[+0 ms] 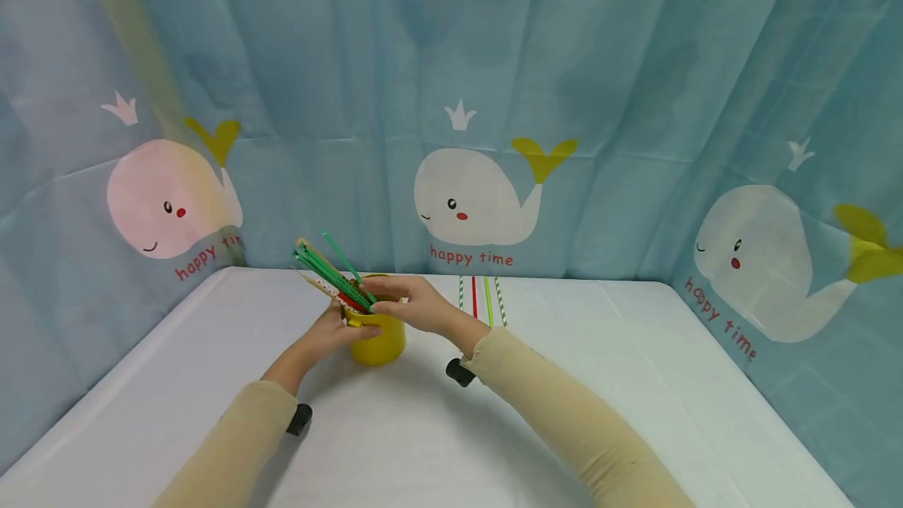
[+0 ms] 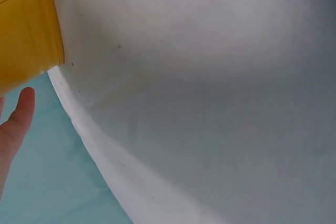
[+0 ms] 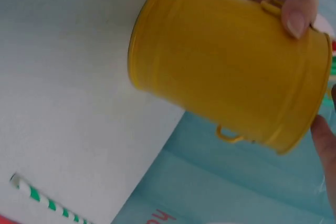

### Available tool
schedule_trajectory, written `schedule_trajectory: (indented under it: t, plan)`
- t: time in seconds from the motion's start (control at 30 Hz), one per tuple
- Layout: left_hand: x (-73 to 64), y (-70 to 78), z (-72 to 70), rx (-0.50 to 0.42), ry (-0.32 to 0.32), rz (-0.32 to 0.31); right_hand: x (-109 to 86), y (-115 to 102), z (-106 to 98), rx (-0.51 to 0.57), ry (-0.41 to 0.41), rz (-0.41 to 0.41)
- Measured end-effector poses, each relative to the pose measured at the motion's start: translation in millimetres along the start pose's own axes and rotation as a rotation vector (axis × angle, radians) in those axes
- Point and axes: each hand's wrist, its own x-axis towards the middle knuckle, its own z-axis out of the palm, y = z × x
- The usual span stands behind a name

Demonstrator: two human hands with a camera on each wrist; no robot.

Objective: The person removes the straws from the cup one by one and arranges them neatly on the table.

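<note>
A yellow metal bucket [image 1: 378, 342] with small side loops stands on the white table, holding green, red and patterned straws [image 1: 320, 266] that lean to the left. My left hand [image 1: 330, 333] grips the bucket by its left side near the rim; its thumb [image 3: 295, 22] lies on the bucket wall in the right wrist view. At the bucket's mouth, my right hand [image 1: 418, 306] has thumb and fingers around a lone green straw [image 1: 340, 255], set apart from the leaning bunch. In the left wrist view, a finger [image 2: 22, 111] shows beside the bucket.
Right of the bucket, several straws lie side by side on the table: a red straw [image 1: 474, 296], a plain green straw [image 1: 488, 300] and green-striped straws [image 1: 501, 300]. Behind the table [image 1: 607, 382] hangs a blue curtain [image 1: 621, 100] printed with whales.
</note>
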Motion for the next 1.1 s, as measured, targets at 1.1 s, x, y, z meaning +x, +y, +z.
schedule_trajectory:
  t: [1.1]
  plan:
    - [-3.6,12.0,-3.3,-0.009,0.013,-0.18,6.3,-5,5,0.017,0.061,0.029]
